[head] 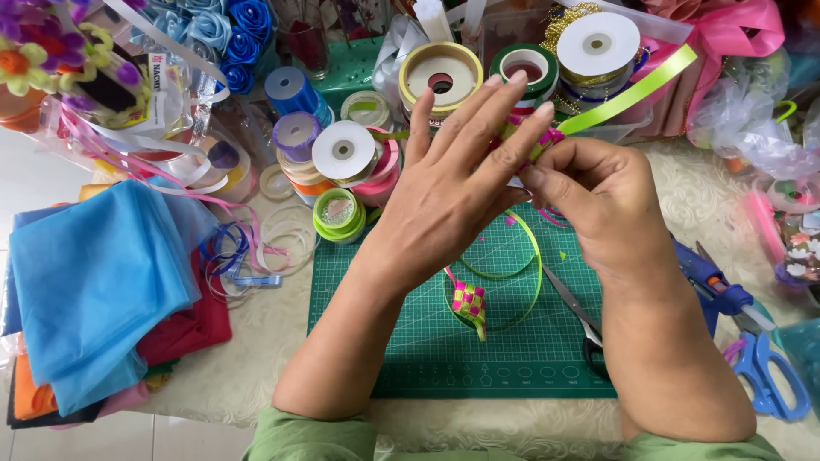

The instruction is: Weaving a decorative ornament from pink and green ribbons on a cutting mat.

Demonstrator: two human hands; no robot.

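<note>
While 1 woven pink-and-green piece [470,302] lies finished on the green cutting mat [410,341], both hands, left hand [453,183] and right hand [598,201], pinch a half-woven ribbon piece [525,137], its lime ribbon tail [632,94] uncut.

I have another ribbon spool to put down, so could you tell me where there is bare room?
The near part of the green cutting mat below the woven piece is free. The back, around the spools, is crowded; scissors lie at the mat's right.
</note>
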